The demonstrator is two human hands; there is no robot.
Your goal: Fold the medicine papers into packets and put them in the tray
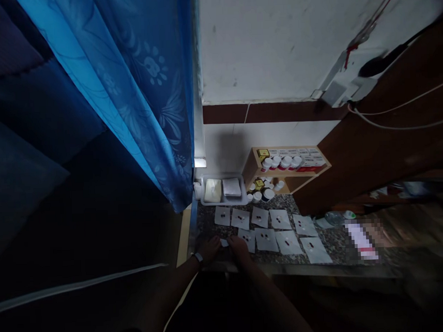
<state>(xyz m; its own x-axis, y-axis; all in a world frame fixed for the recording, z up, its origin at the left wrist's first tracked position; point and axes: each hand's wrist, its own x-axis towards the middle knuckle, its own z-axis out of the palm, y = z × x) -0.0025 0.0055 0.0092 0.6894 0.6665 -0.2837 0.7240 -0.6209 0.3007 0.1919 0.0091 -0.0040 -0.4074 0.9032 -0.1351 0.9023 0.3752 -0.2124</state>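
Your left hand (209,248) and right hand (239,247) rest close together, fingers curled, pinch unclear, either side of a small paper slip (224,242) on the granite desk (329,235), flimsy and light, best taken by its edge, beside paper squares (265,240) holding pills (286,242).

A pixelated patch (360,239) blurs out a white-and-red item on the bench (329,244). The dark bits on the paper squares (287,242) are too small to tell, the bottle labels (281,163) are unreadable, and the fingers (237,244) shadow a white scrap (224,242).
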